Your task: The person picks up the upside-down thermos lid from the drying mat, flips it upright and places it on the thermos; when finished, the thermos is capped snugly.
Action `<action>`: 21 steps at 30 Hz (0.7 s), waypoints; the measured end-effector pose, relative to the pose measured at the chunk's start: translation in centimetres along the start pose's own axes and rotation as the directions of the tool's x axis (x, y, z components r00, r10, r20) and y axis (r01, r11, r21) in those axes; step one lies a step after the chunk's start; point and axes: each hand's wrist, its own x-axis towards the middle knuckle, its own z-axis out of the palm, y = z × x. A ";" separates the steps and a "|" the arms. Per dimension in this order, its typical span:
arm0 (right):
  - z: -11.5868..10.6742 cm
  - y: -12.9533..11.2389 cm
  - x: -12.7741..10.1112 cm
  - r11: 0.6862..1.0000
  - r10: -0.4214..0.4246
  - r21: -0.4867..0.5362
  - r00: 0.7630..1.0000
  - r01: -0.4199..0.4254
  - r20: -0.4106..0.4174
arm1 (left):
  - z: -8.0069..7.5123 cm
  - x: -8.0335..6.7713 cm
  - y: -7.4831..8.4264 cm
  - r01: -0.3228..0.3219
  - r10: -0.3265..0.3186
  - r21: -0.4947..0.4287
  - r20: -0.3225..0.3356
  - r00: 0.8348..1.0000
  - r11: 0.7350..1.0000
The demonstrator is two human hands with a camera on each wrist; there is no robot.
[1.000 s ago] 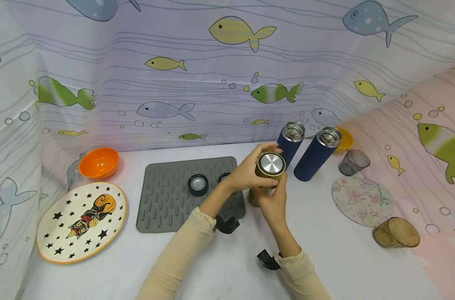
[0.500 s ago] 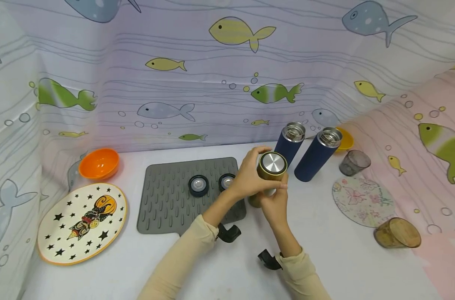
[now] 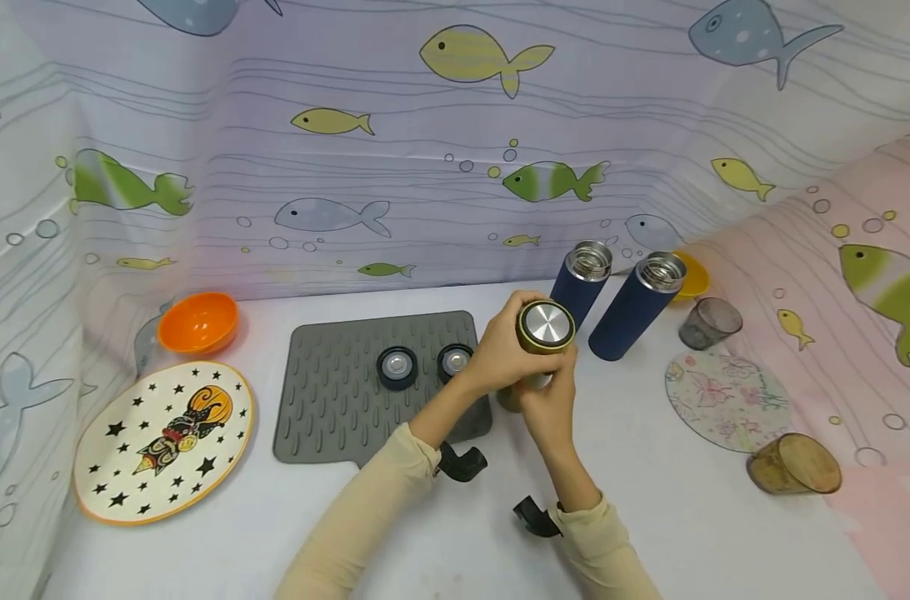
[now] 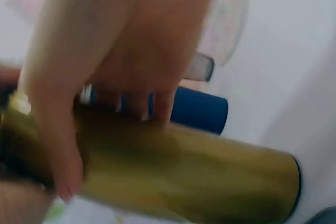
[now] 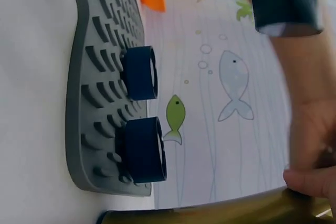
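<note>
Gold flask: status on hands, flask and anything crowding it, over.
Left hand grips gold flask at its lid; right hand holds the body. Flask stands on table. Two blue flasks open, close behind.

We record a gold-coloured cylindrical metal flask (image 3: 533,367) near the middle of the white table, standing with its base on the surface just right of the grey mat. Its gold cap with a brushed silver disc top (image 3: 547,325) sits on the neck. The wrist views show the flask's body (image 4: 199,174) as smooth, plain and unmarked.
</note>
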 end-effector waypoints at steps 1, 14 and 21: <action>0.0 0.0 0.0 1.000 -0.005 0.000 1.000 0.005 0.003 | -0.3 0.2 -0.2 0.001 0.002 -0.075 0.040 0.999 0.997; 1.2 -0.8 4.0 0.995 0.043 -0.094 0.999 -0.045 -0.014 | -6.7 -2.9 -1.8 -0.013 0.004 -0.116 -0.072 0.997 0.993; 4.5 0.8 10.5 0.985 -0.019 -0.171 0.999 0.011 -0.044 | -11.5 -8.9 -3.2 0.225 -0.188 0.155 -0.222 0.957 0.962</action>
